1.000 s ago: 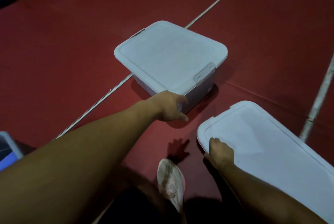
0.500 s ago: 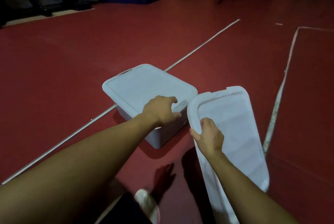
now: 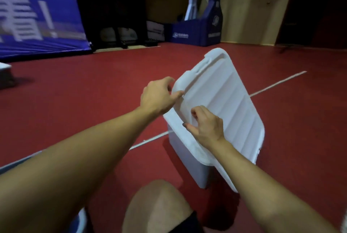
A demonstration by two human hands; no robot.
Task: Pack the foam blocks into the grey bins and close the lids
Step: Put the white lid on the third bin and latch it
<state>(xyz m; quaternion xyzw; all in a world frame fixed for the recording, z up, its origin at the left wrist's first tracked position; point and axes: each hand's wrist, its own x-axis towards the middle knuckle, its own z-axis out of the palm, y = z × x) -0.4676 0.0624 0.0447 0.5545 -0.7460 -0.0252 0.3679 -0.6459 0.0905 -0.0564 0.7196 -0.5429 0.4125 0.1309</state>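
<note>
A white ribbed lid is tilted up on edge in front of me, held in both hands. My left hand grips its upper left edge, thumb on the face and fingers behind. At the lid's near left edge, my right hand holds on with curled fingers on the face and the thumb along the rim. A grey bin stands on the red floor below the lid and is mostly hidden by it. No foam blocks are in view.
My bare knee is at the bottom centre. A white line crosses the red floor. A blue padded mat stands back left, a blue padded stand base at the back. A pale box edge shows at far left.
The lid has come up off the floor and now stands tilted over the bin. My left hand left the closed bin and took the lid's edge. The view has tilted upward.
</note>
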